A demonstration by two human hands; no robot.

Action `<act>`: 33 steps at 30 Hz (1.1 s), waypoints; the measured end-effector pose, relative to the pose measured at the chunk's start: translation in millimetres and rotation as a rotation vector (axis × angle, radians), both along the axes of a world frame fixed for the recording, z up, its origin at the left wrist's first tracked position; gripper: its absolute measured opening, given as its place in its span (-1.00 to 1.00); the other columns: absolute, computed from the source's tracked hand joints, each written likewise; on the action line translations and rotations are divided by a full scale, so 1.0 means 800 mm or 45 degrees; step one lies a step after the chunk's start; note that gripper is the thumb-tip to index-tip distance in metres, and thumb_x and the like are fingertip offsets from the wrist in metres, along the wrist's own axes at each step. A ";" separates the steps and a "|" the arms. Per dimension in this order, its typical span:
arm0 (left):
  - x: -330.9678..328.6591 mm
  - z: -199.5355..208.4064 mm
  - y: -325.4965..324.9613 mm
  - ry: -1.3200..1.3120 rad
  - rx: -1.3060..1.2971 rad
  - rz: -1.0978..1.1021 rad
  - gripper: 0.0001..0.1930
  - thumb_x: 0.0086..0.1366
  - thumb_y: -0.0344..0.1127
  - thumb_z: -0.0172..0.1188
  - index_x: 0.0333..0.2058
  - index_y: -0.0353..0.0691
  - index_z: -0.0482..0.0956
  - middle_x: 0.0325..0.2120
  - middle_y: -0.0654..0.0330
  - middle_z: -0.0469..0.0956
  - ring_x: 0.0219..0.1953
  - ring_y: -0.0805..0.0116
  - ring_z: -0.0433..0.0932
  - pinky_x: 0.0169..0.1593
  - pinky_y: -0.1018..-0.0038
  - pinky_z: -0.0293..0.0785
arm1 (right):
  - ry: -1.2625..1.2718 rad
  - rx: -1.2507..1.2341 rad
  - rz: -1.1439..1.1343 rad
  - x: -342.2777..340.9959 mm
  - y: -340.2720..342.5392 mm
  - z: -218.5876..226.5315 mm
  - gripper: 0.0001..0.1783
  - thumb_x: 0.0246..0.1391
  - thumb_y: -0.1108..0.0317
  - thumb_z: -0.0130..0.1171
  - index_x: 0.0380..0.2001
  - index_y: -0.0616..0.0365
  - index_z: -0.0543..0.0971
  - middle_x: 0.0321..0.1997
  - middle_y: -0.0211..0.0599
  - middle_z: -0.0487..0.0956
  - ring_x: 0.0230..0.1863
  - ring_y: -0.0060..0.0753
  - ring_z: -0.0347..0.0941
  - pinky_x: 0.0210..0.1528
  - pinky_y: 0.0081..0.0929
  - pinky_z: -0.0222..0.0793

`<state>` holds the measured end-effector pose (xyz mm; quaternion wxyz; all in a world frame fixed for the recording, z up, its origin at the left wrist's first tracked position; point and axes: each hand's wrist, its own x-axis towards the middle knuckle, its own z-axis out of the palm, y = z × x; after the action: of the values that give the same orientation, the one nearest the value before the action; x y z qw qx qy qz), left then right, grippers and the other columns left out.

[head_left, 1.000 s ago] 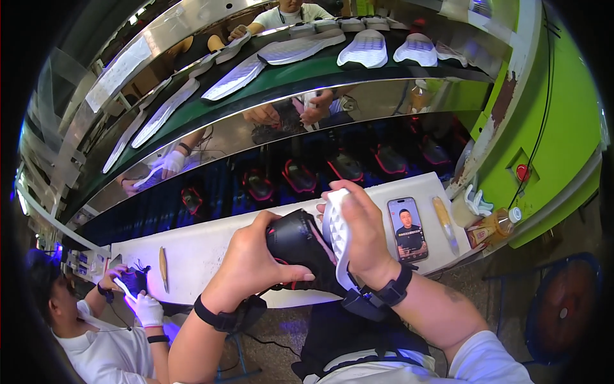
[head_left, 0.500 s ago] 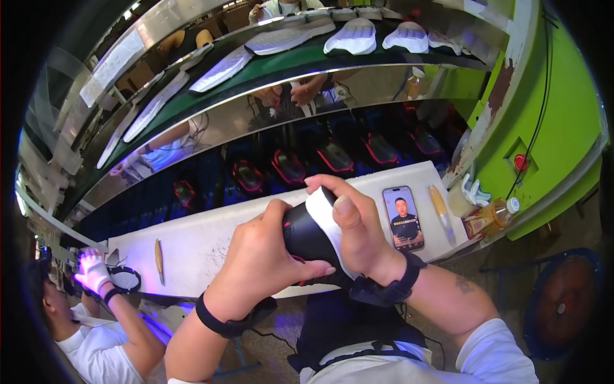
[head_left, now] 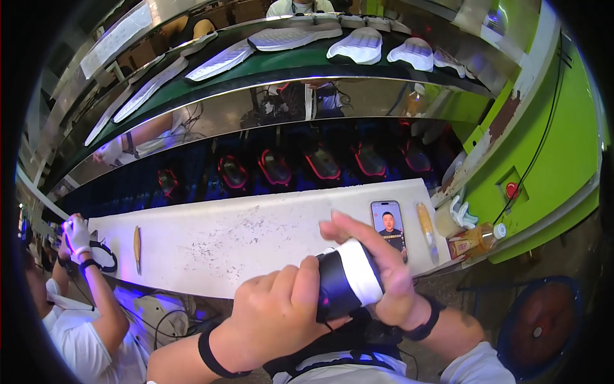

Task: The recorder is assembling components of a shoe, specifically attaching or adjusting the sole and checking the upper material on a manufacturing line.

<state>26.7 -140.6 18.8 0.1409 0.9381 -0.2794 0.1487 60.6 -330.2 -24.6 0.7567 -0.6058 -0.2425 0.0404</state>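
Observation:
A black shoe (head_left: 334, 296) with a thick white sole (head_left: 362, 272) is held just off the near edge of the white work table (head_left: 192, 246). Around its black upper wraps my left hand (head_left: 278, 304), fingers curled over the top. My right hand (head_left: 391, 275) lies against the white sole side, slightly blurred. Its long fingers reach past the shoe's far end, with the tips lifted off it. Both wrists wear black straps. The shoe's underside and inside are mostly hidden by my hands.
On the table lie a phone (head_left: 387, 224) and two wooden-handled tools (head_left: 137, 249) (head_left: 426, 233). A drink bottle (head_left: 476, 242) stands by the green panel (head_left: 543, 147). Dark red-edged shoe uppers (head_left: 322, 164) and white soles (head_left: 355, 46) line the racks behind. A gloved co-worker (head_left: 80, 326) sits left; a fan (head_left: 540, 329) stands right.
The shoe has come nearer to my body and turned, so the sole faces more to the right. My right fingers have straightened from their grip. My view has shifted slightly.

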 end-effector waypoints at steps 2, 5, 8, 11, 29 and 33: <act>-0.004 -0.007 -0.003 -0.056 -0.008 0.032 -0.09 -0.29 0.24 0.59 -0.10 -0.40 0.51 -0.46 0.15 0.57 -0.54 0.24 0.62 -0.45 0.40 0.55 | 0.016 0.049 -0.116 -0.005 -0.001 0.002 -0.33 0.11 -0.02 0.18 0.06 0.40 0.52 0.11 0.05 0.50 0.12 -0.29 0.43 0.21 -0.39 0.27; -0.012 -0.012 -0.006 -0.166 0.015 0.066 -0.09 -0.25 0.28 0.57 -0.13 -0.42 0.52 -0.49 0.17 0.54 -0.58 0.29 0.58 -0.48 0.44 0.53 | -0.037 0.188 -0.185 -0.010 0.006 -0.010 -0.51 0.02 0.22 0.19 -0.06 0.40 0.53 0.07 0.07 0.52 0.09 -0.26 0.44 0.21 -0.36 0.28; -0.013 -0.018 -0.006 -0.240 0.010 0.109 -0.07 -0.21 0.31 0.54 -0.14 -0.48 0.51 -0.54 0.17 0.52 -0.62 0.30 0.57 -0.55 0.48 0.48 | -0.020 0.255 -0.227 -0.007 0.008 -0.011 -0.56 0.01 0.25 0.16 -0.12 0.41 0.54 0.03 0.10 0.54 0.05 -0.20 0.47 0.19 -0.32 0.31; -0.006 -0.013 -0.009 -0.255 0.050 0.014 -0.10 -0.14 0.31 0.50 -0.16 -0.50 0.51 -0.58 0.19 0.51 -0.65 0.34 0.54 -0.58 0.50 0.45 | -0.075 0.211 -0.206 -0.004 -0.002 -0.011 -0.54 0.03 0.23 0.16 -0.10 0.40 0.56 0.06 0.17 0.54 0.07 -0.14 0.50 0.18 -0.31 0.34; -0.044 -0.015 -0.032 -0.448 0.103 -0.048 -0.72 0.17 -0.54 0.11 -0.15 -0.55 0.56 -0.52 0.10 0.54 -0.59 0.40 0.47 -0.48 0.54 0.40 | -0.110 0.104 -0.164 -0.042 -0.025 -0.025 -0.41 0.18 -0.13 0.18 -0.13 0.28 0.53 -0.04 0.09 0.59 0.10 0.09 0.52 0.32 0.20 0.19; -0.038 -0.013 -0.023 -0.506 0.095 -0.166 -0.77 0.19 -0.55 0.10 -0.18 -0.55 0.55 -0.54 0.09 0.52 -0.59 0.40 0.49 -0.53 0.54 0.38 | -0.328 -0.060 0.119 -0.026 -0.029 -0.001 -0.32 0.30 -0.20 -0.02 -0.09 0.35 0.52 0.14 0.23 0.49 0.15 0.23 0.47 0.30 0.14 0.24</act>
<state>-3.6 -158.8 8.7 0.0574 0.8748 -0.3670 0.3110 39.6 -353.7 -25.3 0.7022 -0.6115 -0.3647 0.0031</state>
